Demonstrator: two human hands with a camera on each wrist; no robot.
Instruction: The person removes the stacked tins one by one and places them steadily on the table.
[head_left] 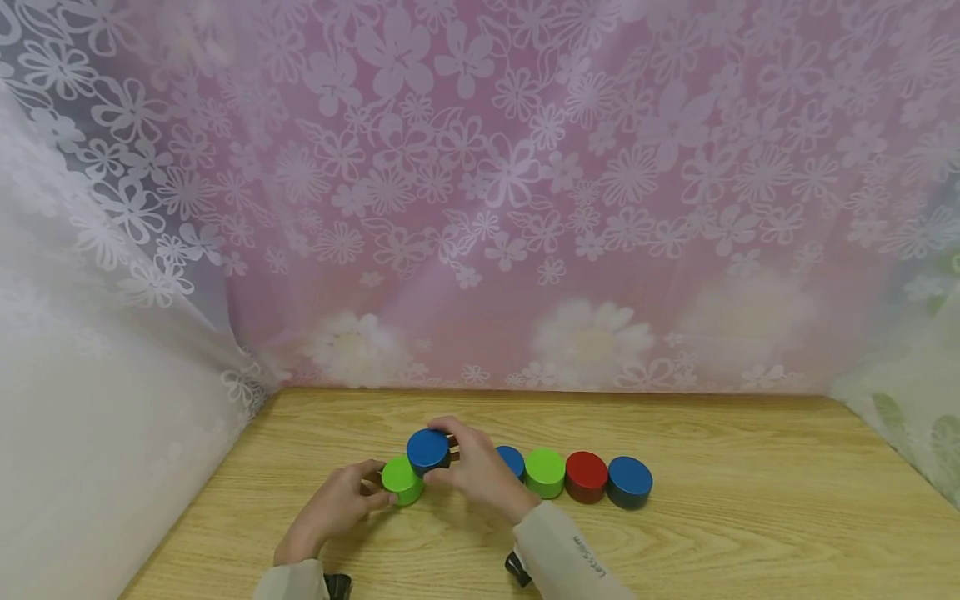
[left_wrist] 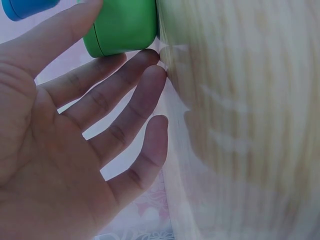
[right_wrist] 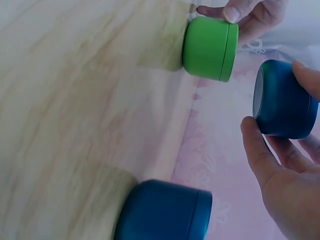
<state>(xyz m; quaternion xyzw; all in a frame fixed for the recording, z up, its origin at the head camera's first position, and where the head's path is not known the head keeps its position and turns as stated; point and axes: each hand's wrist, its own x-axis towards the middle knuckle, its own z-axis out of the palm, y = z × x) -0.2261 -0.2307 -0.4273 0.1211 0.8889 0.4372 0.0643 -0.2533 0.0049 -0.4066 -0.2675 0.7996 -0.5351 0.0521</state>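
Observation:
My right hand grips a short, round blue tin between thumb and fingers. In the right wrist view this blue tin is off the table, its lid seam and pale base showing. A bright green tin stands on the table just left of it. My left hand holds that green tin at its side, thumb on the near side and fingers behind. In the left wrist view the thumb and fingertips touch the green tin, while the lower fingers are spread by the tabletop.
Right of my hands a row of tins stands side by side: blue, partly hidden by my right hand, green, red and blue. A floral curtain hangs behind the wooden table and along its sides.

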